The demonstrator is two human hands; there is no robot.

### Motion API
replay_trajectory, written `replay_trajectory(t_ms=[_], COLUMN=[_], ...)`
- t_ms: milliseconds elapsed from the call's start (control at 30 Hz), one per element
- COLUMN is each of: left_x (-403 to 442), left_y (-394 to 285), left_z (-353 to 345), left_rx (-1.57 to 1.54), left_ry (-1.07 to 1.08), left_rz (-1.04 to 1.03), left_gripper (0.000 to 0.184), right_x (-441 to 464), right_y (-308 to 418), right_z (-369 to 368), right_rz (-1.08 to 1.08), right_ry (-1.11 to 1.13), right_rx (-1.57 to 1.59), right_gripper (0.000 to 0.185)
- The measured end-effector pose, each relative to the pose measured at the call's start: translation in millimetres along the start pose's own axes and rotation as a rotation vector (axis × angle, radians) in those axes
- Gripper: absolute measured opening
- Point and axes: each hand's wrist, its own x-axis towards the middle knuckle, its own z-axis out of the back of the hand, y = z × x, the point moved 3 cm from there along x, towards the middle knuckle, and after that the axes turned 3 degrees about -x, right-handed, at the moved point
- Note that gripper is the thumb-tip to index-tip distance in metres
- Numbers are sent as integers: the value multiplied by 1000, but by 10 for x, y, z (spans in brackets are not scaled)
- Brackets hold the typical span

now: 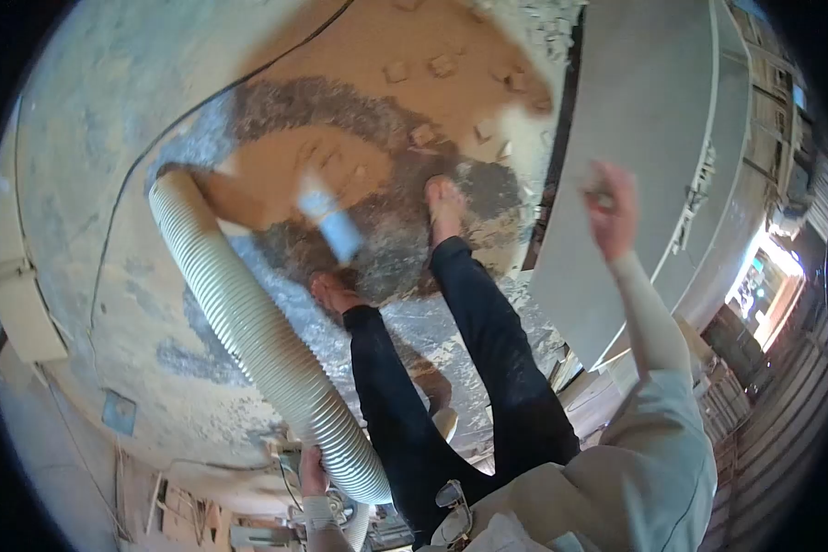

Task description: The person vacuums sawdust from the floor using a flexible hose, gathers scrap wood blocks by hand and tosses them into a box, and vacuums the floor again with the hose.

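Left hand [313, 471] at the hose [253, 322], grip unclear — hose end by dust [317, 170] on the floor [202, 405]; right hand [612, 210] raised, blurred, curled — contents unclear.

Markings: none legible. Surfaces inspected: hose [262, 331], board [630, 138], box [26, 317] and blue square [119, 412]; no text, brand, number or sign can be read on them. Blue-white item [340, 235]: blurred; any print on it cannot be made out.
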Motion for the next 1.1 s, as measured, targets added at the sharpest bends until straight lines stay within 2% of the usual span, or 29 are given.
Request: replay_trajectory(t_ms=[33, 67, 100, 167, 200, 233, 300, 400, 433, 467, 500, 533, 567, 633, 667, 733, 800, 867, 900, 933, 967, 1033, 1100], left_x=[76, 127, 143, 100, 96, 101, 71, 36, -11, -44, -17, -78, -140, -208, -195, -257, -280, -320, -334, -350, -343, -340, -377], left_y=[117, 229, 254, 139, 103, 85, 23, 87, 92, 118, 158, 140, 113, 76, 215, 227, 196, 158, 127, 132, 127, 188, 236], left_z=[157, 321, 393, 234, 210, 174, -27, 119, 191, 254, 252, 178, 109, -17, 214, 285, 146, -47, -146, -158, -199, -138, -28], left_rx=[10, -9, -26, 5, 4, -2, -2, 6, 11, -24, -64, -46, -51, -77, -54, -5, 55, 31, 13, -38, -42, -65, -84], left_ry=[22, -27, -81, -124, -117, -111, -130, -137, -153, -147, -135, -200, -208, -180, -164, -203, -242, -199, -144, -216, -217, -216, -216], left_rz=[-4, 51, 108, 78, 68, 58, 75, 70, 74, 102, 128, 157, 162, 131, 95, 114, 124, 79, 38, 108, 110, 118, 129], left_gripper=[53, 54, 56, 55, 55, 55, 55, 56, 56, 54, 55, 60, 60, 64, 70, 75, 82, 83, 84, 93, 93, 91, 89], right_x=[-91, -203, -259, -556, -692, -852, -802, -271, -230, -59, 80, 215, 360, 576, 648, 808, 857, 877, 912, 961, 1073, 1420, 1863], right_y=[-190, -302, -542, -1053, -1329, -1605, -1689, -615, -747, -480, -433, -426, -453, -612, -696, -831, -971, -1045, -1006, -950, -894, -693, -603], right_z=[558, 1069, 1598, 2237, 2383, 2462, 2387, 1338, 694, 166, -465, -1024, -1528, -2355, -2684, -3245, -3592, -3743, -3690, -3619, -3577, -3452, -3463], right_rz=[128, -220, -211, -483, -490, -557, -605, -260, -77, -283, -215, -268, -218, -211, -212, -365, -411, -467, -407, -350, -347, -145, -157], right_ry=[-215, -295, -332, -685, -696, -759, -797, -379, -268, -58, 48, 188, 231, 209, 221, 205, 251, 294, 236, 178, 181, 28, 5], right_rx=[-51, 343, 144, 76, 70, -275, -616, -168, -120, 60, 199, 276, 204, 114, 121, 54, 56, 39, 71, 104, 102, 272, 224], right_gripper=[52, 49, 53, 59, 59, 62, 66, 69, 62, 63, 66, 68, 66, 65, 65, 62, 61, 59, 58, 57, 57, 60, 65])
